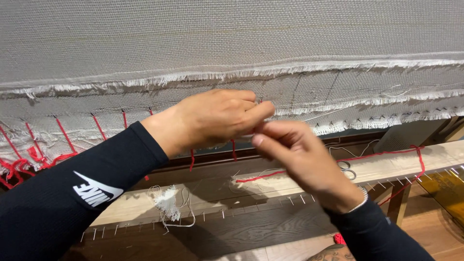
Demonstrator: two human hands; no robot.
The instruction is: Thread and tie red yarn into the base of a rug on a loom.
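Your left hand (208, 121) and right hand (295, 154) pinch the red thread (234, 150) below the cloth (232, 43); keep fingers pressed together, pull gently.

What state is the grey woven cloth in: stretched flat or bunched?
Stretched flat. The grey woven cloth hangs smooth across the view, with red threads lacing its frayed lower edge. Both hands pinch at that edge.

Both dark-sleeved arms are reaching forward, the left hand (212, 118) and right hand (302, 159) meeting with fingertips pinching together, wrists slightly bent.
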